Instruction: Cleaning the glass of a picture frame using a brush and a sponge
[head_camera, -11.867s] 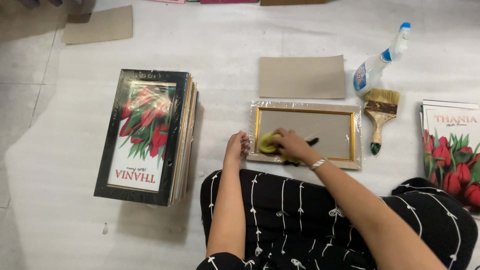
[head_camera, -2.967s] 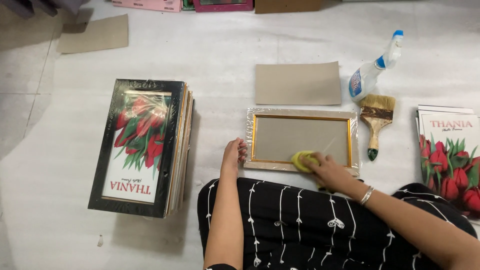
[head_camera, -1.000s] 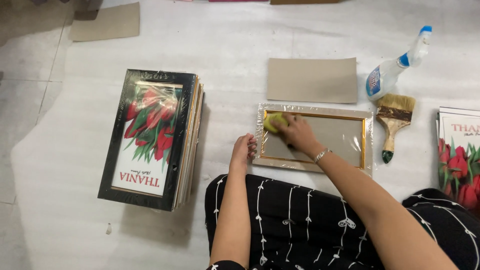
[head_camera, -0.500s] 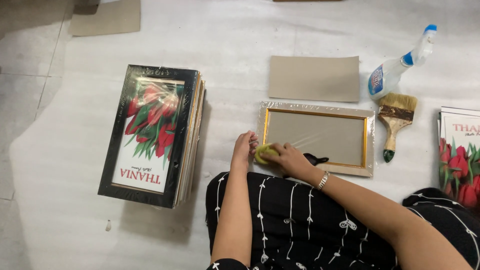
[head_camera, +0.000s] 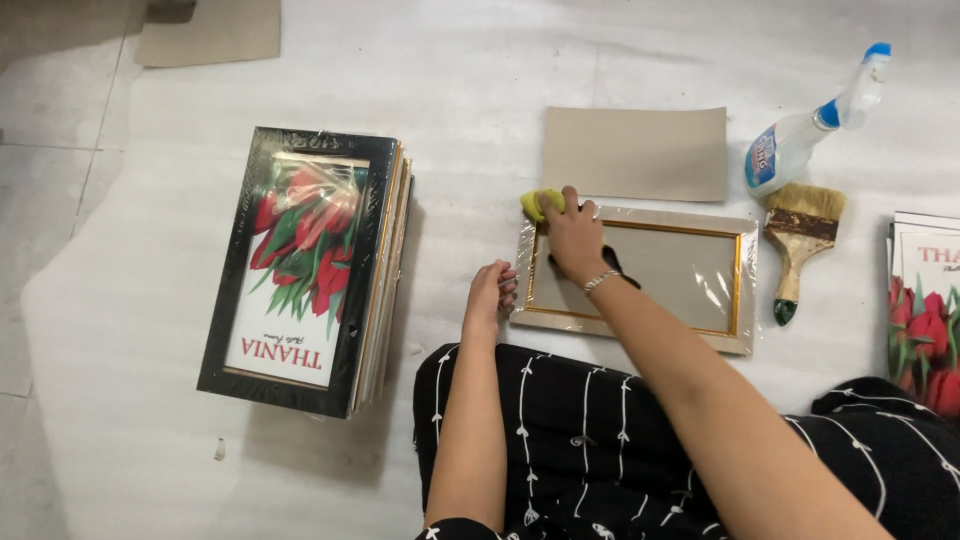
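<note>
A gold-edged picture frame (head_camera: 735, 290) with a glass pane lies flat on the white floor sheet in front of my knees. My right hand (head_camera: 573, 238) presses a yellow cloth (head_camera: 538, 204) on the frame's top left corner. My left hand (head_camera: 491, 297) rests with fingers curled against the frame's left edge, holding it steady. Both forearms reach out over my black patterned trousers.
A stack of wrapped frames with a tulip print (head_camera: 310, 270) stands to the left. A tan backing board (head_camera: 635, 153) lies behind the frame. A spray bottle (head_camera: 812, 139) and a paintbrush (head_camera: 798, 235) lie to the right, more tulip prints (head_camera: 925, 310) at the right edge.
My right hand has carried the yellow cloth from the frame's lower left edge up to its top left corner. My left hand has stayed at the left edge.
</note>
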